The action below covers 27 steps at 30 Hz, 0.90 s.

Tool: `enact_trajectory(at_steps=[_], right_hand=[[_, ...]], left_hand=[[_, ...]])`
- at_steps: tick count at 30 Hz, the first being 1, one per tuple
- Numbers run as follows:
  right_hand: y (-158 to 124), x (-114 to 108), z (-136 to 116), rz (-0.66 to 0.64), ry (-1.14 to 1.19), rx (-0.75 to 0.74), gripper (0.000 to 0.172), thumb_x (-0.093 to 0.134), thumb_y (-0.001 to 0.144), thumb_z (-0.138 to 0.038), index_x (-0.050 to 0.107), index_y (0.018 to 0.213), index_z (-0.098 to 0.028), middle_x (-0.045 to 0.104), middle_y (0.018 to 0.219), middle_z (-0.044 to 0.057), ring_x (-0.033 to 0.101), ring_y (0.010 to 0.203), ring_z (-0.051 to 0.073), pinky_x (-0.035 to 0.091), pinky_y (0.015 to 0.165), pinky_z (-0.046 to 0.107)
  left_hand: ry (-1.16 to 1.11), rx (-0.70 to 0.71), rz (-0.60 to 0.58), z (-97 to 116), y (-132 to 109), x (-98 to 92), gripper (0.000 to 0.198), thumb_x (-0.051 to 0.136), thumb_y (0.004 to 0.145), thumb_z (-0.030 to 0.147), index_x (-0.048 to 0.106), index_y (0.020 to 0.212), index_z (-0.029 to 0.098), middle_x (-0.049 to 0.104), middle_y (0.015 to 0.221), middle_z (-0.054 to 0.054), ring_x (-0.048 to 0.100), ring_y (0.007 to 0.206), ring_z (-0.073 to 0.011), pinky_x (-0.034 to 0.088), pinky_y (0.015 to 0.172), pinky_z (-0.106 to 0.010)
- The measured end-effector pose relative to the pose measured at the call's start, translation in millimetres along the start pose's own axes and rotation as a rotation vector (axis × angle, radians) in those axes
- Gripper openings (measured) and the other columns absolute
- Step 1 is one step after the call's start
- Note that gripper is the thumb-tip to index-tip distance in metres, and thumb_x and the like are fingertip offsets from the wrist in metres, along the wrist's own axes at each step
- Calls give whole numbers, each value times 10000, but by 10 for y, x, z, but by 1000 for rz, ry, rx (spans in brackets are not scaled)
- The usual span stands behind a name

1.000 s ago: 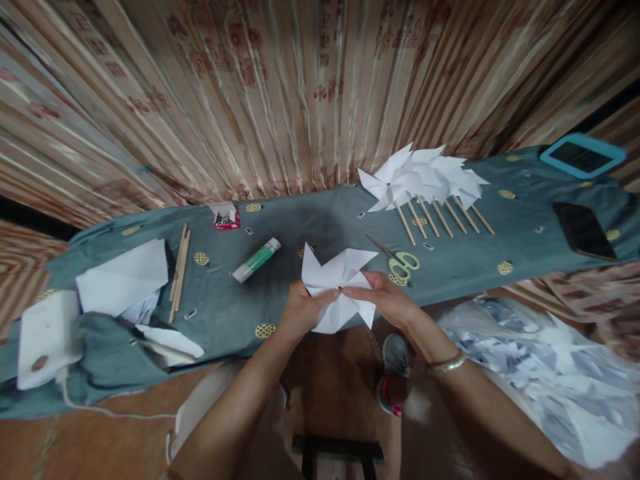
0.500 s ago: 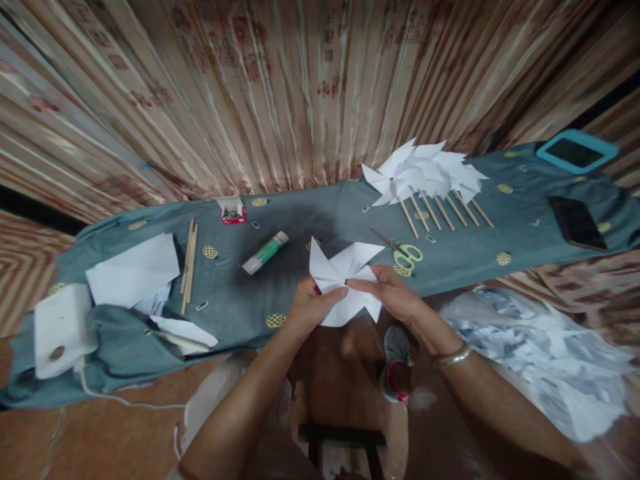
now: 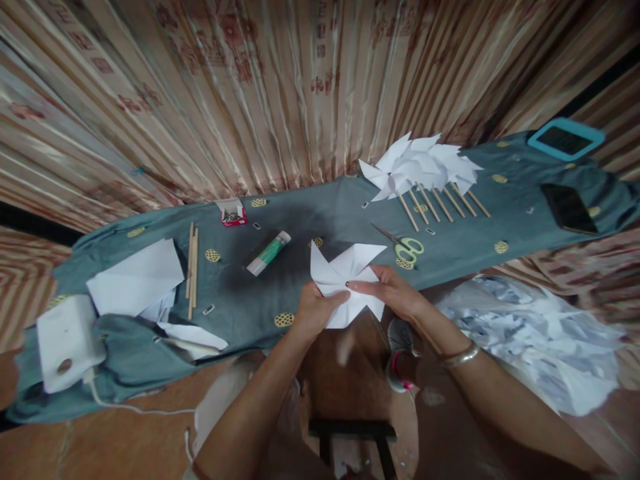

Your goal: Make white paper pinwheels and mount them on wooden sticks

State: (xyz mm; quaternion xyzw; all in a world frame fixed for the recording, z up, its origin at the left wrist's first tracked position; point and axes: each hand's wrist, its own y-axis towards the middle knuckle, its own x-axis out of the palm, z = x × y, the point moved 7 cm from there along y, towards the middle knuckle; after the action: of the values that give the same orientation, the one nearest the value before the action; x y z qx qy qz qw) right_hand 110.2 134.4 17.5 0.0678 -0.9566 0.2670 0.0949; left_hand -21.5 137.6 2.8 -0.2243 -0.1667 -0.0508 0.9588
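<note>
Both hands hold a white paper pinwheel [image 3: 353, 263] above the near edge of the cloth-covered table. My left hand [image 3: 317, 308] pinches its left side, the thumb lying on the front near the centre. On the right side, my right hand [image 3: 393, 290] grips it with the thumb beside a small dark pin head at the centre. The fingers behind the paper are hidden. Just beyond the right hand lie green-handled scissors [image 3: 409, 249]. A green and white glue stick [image 3: 270, 253] lies to the left of the pinwheel.
Finished pinwheels on sticks [image 3: 425, 167] overlap at the back right. An open red box of pins [image 3: 233, 215], wooden sticks [image 3: 193, 270] and paper sheets [image 3: 135, 277] lie left. A white power device [image 3: 67, 343], a phone [image 3: 569, 208] and a bag of paper scraps [image 3: 540, 347] flank the work.
The camera view has shifted slightly. Both hands keep the same hold on the pinwheel, which has barely moved.
</note>
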Motion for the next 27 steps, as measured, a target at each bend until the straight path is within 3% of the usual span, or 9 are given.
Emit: enact_trajectory(at_steps=[9, 20, 27], right_hand=[[5, 3, -89, 38, -18, -66, 362, 868, 518, -393, 708, 756, -171, 699, 650, -16, 572, 535, 116, 451, 556, 261], [177, 246, -109, 22, -76, -76, 376, 863, 507, -432, 661, 683, -169, 655, 598, -18, 539, 509, 112, 422, 512, 258], [328, 276, -171, 94, -19, -93, 397, 886, 452, -417, 689, 692, -170, 689, 611, -9, 557, 493, 121, 444, 498, 259]], left_hand=[[-25, 32, 39, 106, -32, 8, 301, 846, 463, 233, 739, 722, 122, 738, 714, -38, 636, 608, -157, 502, 615, -269], [-4, 96, 116, 256, -18, -246, 279, 825, 460, 258, 726, 683, 124, 719, 666, -20, 595, 563, -135, 463, 569, -246], [-71, 155, 114, 348, 17, -278, 399, 853, 452, 330, 713, 774, 141, 745, 767, -35, 646, 678, -172, 510, 687, -292]])
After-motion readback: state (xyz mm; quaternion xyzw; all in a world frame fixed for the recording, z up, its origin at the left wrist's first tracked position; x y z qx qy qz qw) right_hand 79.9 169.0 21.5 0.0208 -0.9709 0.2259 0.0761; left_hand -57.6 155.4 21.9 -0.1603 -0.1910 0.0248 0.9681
